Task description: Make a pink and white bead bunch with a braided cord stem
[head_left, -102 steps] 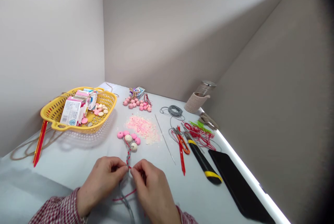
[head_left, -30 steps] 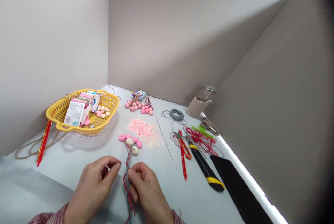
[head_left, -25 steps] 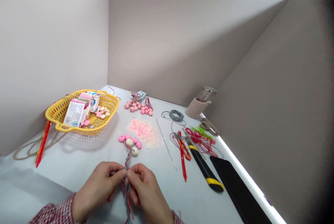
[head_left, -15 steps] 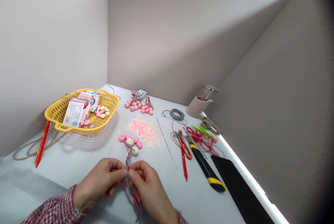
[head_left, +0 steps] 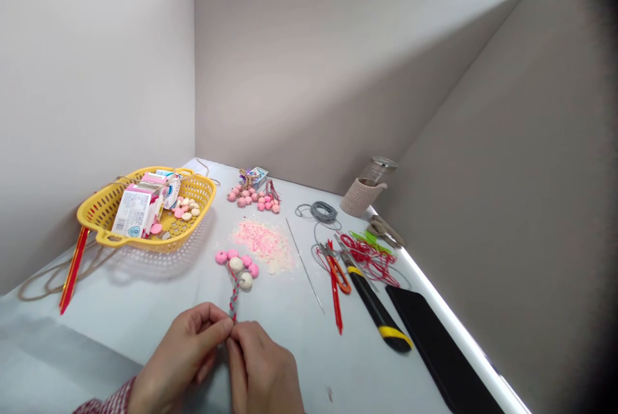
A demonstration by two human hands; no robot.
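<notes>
A braided red and grey cord (head_left: 234,299) runs toward me from a small cluster of pink and cream beads (head_left: 238,264) on the pale table. My left hand (head_left: 178,353) and my right hand (head_left: 261,372) meet at the cord's near end, both closed in a pinch on it, fingertips touching. The loose strands below the pinch are hidden behind my hands. A checked red sleeve shows at my left wrist.
A yellow basket (head_left: 101,211) with small cartons and beads stands at the left, red sticks (head_left: 72,272) beside it. Pink crumbs (head_left: 263,243), another bead bunch (head_left: 253,195), a long needle (head_left: 304,266), grey wire (head_left: 321,211), snips (head_left: 335,269), a black-yellow knife (head_left: 374,304), red cord (head_left: 369,253), a covered jar (head_left: 367,185) and a black slab (head_left: 434,346) lie to the right.
Over the last second my left hand came back onto the cord and pinched it. Both hands have drawn slightly nearer to me, and the dangling strands are now hidden behind them.
</notes>
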